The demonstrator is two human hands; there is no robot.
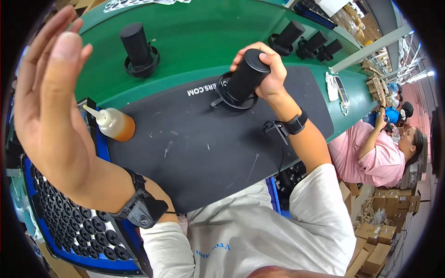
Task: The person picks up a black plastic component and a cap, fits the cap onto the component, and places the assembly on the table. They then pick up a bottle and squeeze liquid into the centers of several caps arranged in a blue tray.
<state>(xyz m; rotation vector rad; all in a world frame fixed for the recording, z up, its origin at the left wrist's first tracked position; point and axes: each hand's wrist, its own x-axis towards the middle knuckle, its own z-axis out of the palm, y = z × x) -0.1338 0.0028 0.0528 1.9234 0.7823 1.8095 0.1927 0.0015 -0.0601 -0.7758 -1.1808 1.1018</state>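
Note:
My right hand point(274, 78) is wrapped round a black cylindrical device point(247, 76) with a flat round top and dotted sides. A wider black ring-shaped base point(222, 96) with a small tab sits at its lower end, over the dark mat point(199, 148); whether it rests there I cannot tell. Raised at the left, close to the camera, my left hand point(58, 111) has its fingers stretched out and holds nothing. Nearest to it on the bench is a squeeze bottle point(118, 125) with amber liquid and a pale nozzle. Both wrists wear strapped-on black devices.
A similar black cylinder point(135, 48) stands on the green bench point(194, 41) at the far left, and several more point(289, 36) stand far right. A blue-edged tray point(79, 231) of round black parts lies lower left. A person in pink point(375, 160) sits at the right, near cardboard boxes point(387, 199).

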